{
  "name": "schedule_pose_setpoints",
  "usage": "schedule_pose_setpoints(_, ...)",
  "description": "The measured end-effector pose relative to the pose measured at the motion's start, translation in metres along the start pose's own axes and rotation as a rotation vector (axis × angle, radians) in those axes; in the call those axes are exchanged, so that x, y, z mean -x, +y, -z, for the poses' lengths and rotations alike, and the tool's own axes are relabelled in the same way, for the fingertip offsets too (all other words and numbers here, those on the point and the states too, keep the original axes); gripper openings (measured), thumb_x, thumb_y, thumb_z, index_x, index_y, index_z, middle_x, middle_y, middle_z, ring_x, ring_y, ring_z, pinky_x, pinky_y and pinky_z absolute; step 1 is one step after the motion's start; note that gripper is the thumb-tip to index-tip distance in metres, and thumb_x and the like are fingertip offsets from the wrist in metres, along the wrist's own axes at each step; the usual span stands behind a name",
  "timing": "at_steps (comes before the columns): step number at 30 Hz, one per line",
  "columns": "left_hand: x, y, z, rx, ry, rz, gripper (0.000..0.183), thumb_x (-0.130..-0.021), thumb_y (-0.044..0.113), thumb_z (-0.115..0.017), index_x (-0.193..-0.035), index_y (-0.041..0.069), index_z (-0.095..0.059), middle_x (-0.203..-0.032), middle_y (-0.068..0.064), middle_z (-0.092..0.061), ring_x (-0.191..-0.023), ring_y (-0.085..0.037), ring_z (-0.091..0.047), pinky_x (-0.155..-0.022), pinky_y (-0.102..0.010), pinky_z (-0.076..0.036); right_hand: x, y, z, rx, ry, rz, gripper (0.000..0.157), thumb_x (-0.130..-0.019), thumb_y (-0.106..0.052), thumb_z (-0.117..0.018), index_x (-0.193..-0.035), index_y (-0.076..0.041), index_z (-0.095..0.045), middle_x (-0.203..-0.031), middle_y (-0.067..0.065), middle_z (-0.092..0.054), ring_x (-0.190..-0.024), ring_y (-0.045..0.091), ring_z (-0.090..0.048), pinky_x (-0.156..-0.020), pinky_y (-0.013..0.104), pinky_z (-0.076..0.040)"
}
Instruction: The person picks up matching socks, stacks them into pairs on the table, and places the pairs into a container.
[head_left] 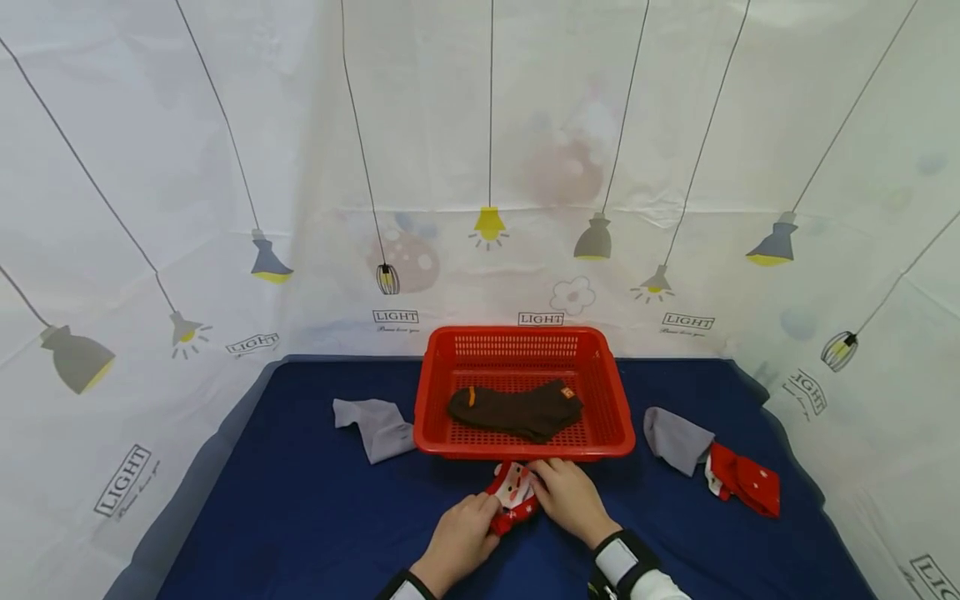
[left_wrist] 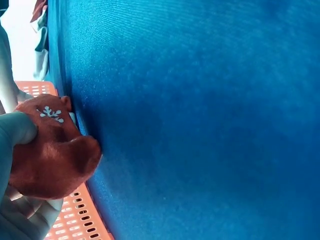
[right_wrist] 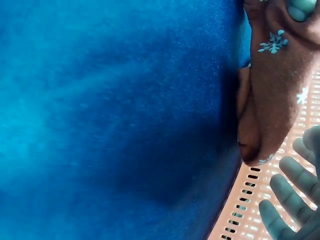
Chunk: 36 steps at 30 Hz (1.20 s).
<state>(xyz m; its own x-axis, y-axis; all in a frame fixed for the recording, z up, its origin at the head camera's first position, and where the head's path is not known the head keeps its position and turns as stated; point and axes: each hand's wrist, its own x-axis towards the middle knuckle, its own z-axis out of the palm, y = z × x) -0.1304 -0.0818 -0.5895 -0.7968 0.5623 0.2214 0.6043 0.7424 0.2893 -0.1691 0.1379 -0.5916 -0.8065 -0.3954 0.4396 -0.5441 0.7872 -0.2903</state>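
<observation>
Just before the red basket (head_left: 465, 451), the left hand's grip (head_left: 462, 535) pinches the red sock (head_left: 514, 497); the right hand's grip (head_left: 572, 497) looks spread beside it, so one-sided holding could let the fold slip loose.

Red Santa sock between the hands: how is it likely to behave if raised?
The red Santa sock will probably flop: it bends and folds over in both wrist views. It is likely light, since it looks like soft cloth. Slipping seems unlikely, as the left hand grips it between thumb and fingers.
</observation>
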Motion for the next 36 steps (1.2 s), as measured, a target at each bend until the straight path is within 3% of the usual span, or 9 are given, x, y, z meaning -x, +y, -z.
schedule_pose_setpoints(8,0.003,-0.004,0.003,0.006,0.031,0.015,0.028,-0.077,0.011,-0.087,-0.093,0.015,-0.063,-0.085,0.005,-0.059,-0.072,-0.008,-0.056,-0.061,-0.023,-0.047,-0.007,0.003,-0.003,0.029,-0.05,0.107,0.027,-0.085,-0.011,-0.081,-0.11,-0.006,-0.074,-0.095,0.01,-0.07,-0.078,0.027,-0.067,-0.07,0.044,-0.055)
schedule_pose_setpoints(14,0.008,-0.009,0.002,-0.023,0.093,0.0,0.025,-0.076,0.009,-0.083,-0.089,0.015,-0.063,-0.081,0.006,-0.057,-0.07,-0.009,-0.055,-0.059,-0.023,-0.046,-0.008,0.006,-0.005,0.018,-0.063,0.161,0.028,-0.083,-0.01,-0.081,-0.11,-0.005,-0.074,-0.102,0.009,-0.069,-0.082,0.027,-0.067,-0.073,0.044,-0.055)
schedule_pose_setpoints(23,0.014,-0.016,-0.001,-0.028,0.086,0.021,0.023,-0.078,0.01,-0.083,-0.085,0.015,-0.062,-0.078,0.006,-0.053,-0.067,-0.01,-0.052,-0.058,-0.024,-0.044,-0.01,0.006,-0.011,0.01,-0.195,0.15,0.034,-0.084,-0.011,-0.08,-0.116,-0.007,-0.074,-0.115,0.011,-0.069,-0.092,0.029,-0.069,-0.081,0.045,-0.056)
schedule_pose_setpoints(36,0.019,-0.02,0.002,-0.01,0.081,0.048,0.02,-0.078,0.009,-0.082,-0.086,0.013,-0.064,-0.077,0.005,-0.053,-0.066,-0.01,-0.05,-0.058,-0.025,-0.044,-0.008,0.009,-0.017,0.008,-0.219,0.172,0.033,-0.083,-0.011,-0.081,-0.114,-0.007,-0.073,-0.117,0.01,-0.068,-0.101,0.029,-0.066,-0.082,0.044,-0.056)
